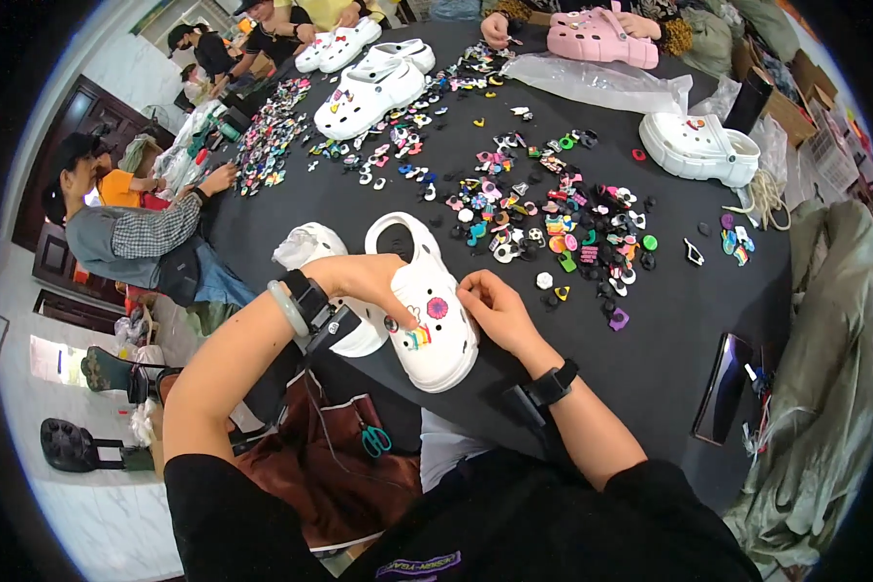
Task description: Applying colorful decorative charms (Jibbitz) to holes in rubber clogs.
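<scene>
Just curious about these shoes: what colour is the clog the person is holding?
White, best seen in the head view: the clog carries a pink flower charm and a rainbow charm.

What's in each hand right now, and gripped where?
The left hand holds the white clog by its left side, about mid-length. The right hand has its fingertips on the clog's right upper edge by the pink flower charm; pinching anything cannot be told.
</scene>
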The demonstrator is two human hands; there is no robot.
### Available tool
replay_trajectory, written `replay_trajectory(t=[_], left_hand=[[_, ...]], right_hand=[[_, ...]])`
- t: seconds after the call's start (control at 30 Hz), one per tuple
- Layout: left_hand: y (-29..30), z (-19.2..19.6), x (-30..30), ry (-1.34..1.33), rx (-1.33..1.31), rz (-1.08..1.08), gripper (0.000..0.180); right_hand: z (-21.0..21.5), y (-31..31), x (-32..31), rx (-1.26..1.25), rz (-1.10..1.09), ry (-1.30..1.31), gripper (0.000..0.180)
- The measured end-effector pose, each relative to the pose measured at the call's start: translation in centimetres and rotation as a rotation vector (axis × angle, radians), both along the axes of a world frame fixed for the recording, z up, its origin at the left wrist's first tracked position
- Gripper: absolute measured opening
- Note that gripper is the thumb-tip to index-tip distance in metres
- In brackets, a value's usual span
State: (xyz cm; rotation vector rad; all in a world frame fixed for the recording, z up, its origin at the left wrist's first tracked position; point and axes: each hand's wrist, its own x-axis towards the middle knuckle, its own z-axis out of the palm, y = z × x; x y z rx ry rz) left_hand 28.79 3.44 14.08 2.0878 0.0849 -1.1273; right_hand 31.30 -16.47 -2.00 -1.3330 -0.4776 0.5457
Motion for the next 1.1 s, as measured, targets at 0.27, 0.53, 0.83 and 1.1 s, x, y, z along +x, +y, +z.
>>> replay_trajectory(t=[0.27,0.53,0.83,1.1], left_hand=[[0.1,-2.1,-0.7,-0.169,0.054,-0.014,0.04],[0.3,-3.0,-0.2,-0.342,0.076,-0.091,0.032],[0.4,-0.8,-0.3,-0.096,-0.036,0.037,0.042],[0.7,-0.7,-0.1,0.003,-0.02,-0.037,0.043]], right_hand=[[1.8,-0.3,0.2,-0.118,0.009,0.019,0.017],[2.7,0.0,-0.4,-0.123,-0.054,0.04,0.014],[1.2,0.2,0.0,-0.074,-0.016,0.007,0.017],[-0.2,0.2,-0.1,-0.001,0.001,-0.012,0.015]])
